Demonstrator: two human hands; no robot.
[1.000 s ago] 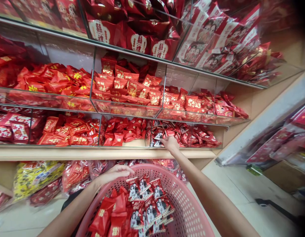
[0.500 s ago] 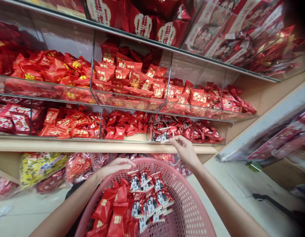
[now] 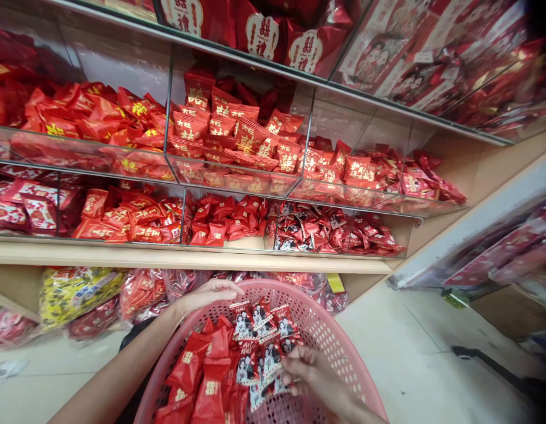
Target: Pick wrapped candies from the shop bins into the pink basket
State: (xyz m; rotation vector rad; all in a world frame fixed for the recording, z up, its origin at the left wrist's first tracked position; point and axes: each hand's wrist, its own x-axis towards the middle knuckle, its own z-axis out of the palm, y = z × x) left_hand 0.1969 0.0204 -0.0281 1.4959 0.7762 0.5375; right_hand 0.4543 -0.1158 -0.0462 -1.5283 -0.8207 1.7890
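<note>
A pink perforated plastic basket (image 3: pixel 352 353) is in front of me, with plain red candy packets (image 3: pixel 211 386) at its left and red-and-white packets printed with a couple (image 3: pixel 260 321) in its middle. My left hand (image 3: pixel 211 294) lies along the basket's far left rim, fingers stretched out and nearly flat. Inside the basket, my right hand (image 3: pixel 310 374) has its fingers closed at the lower right of the printed packets. A small printed packet appears pinched there, partly covered by my fingers.
Beyond the basket stands a shelf unit with glass-fronted compartments (image 3: pixel 237 176) full of red packets. More printed packets (image 3: pixel 308 227) lie in a lower compartment. A wooden ledge (image 3: pixel 135 256) runs below, above clear bags, one yellow (image 3: pixel 78 294). Floor tiles (image 3: pixel 414 347) show at the right.
My right hand has come down and back from the lower compartment with the printed packets into the basket. My left hand stays on the rim. The view has shifted slightly.
</note>
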